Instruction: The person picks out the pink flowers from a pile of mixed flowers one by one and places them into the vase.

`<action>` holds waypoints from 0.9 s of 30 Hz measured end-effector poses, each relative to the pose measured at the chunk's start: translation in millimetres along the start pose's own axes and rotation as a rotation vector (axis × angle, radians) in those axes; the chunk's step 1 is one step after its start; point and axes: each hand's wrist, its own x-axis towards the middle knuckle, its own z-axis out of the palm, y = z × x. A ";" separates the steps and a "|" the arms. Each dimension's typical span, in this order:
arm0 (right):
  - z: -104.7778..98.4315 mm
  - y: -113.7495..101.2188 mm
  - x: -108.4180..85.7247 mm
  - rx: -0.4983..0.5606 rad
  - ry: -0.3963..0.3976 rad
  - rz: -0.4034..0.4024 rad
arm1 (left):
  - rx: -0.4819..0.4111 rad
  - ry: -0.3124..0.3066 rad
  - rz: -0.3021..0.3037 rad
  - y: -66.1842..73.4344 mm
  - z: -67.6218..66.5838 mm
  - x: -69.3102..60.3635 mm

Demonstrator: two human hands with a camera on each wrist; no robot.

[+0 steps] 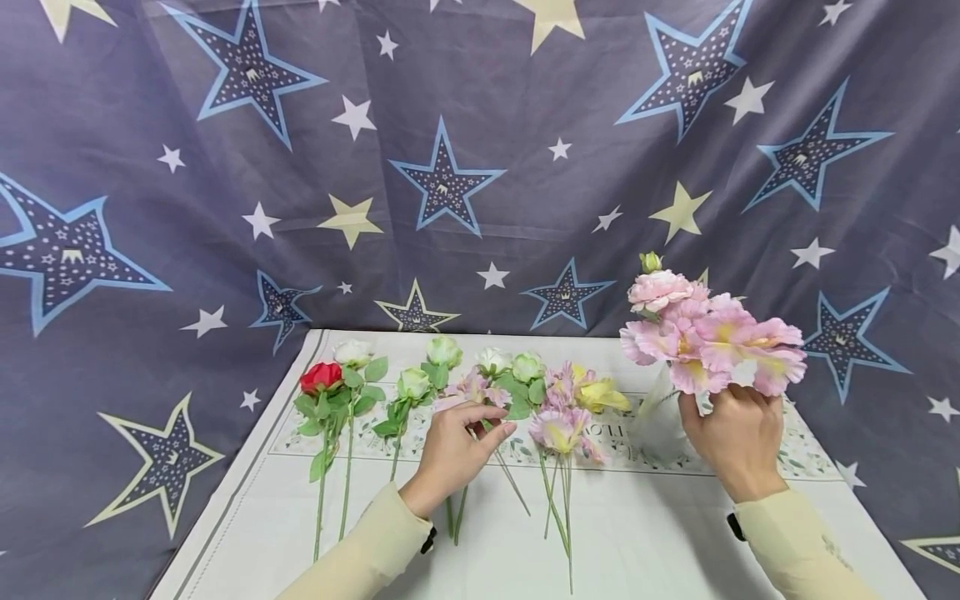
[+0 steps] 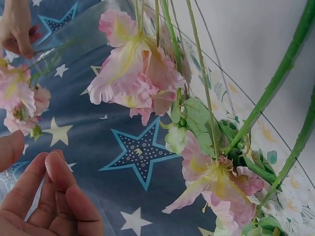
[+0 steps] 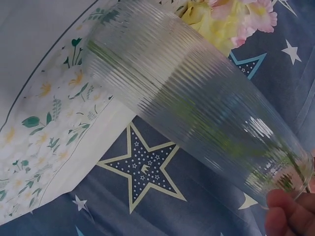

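A grey-blue cloth [image 1: 480, 75] printed with stars hangs right across behind the worktop [image 1: 637, 550], which is covered in white. A printed band [image 1: 806, 458] of leaves and little flowers runs along it, near the far edge. On that band, over towards the far right corner, stands a ribbed glass vase [image 3: 182, 93], clear enough that I can see green stems through its side. A full pink bunch [image 1: 712, 342] spreads above its mouth.

The person's right hand [image 1: 738, 437] is up there, just under the petals, fingers curled at the vase's mouth. It looks to me to be gripping the rim, though stems pass so close that I can't be certain. The left hand [image 1: 461, 450] is over the loose flowers, fingers loosely bent, thumb apart, holding nothing.

Those flowers lie in a row, heads to the far edge, stems towards the near one. Nearest the far left corner are a red rose [image 1: 321, 377] and a white rose [image 1: 352, 353], then pale green roses [image 1: 413, 383]. Pink-and-yellow blooms [image 1: 558, 432] lie between the hands, beside a yellow bloom [image 1: 602, 394]. A small green bud [image 1: 650, 262] tops the vase's bunch.
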 end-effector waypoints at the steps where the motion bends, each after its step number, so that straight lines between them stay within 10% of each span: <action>1: -0.4 -0.1 -0.5 0.000 0.015 -0.006 | -0.001 -0.001 -0.003 -0.1 0.0 -0.1; 9: -3.8 -1.6 -1.2 -0.018 0.094 -0.050 | -0.009 -0.002 -0.009 1.9 -1.0 -0.6; 27: -13.3 -20.7 -12.1 0.082 0.014 0.042 | 0.031 0.014 -0.025 -1.1 -1.8 -0.8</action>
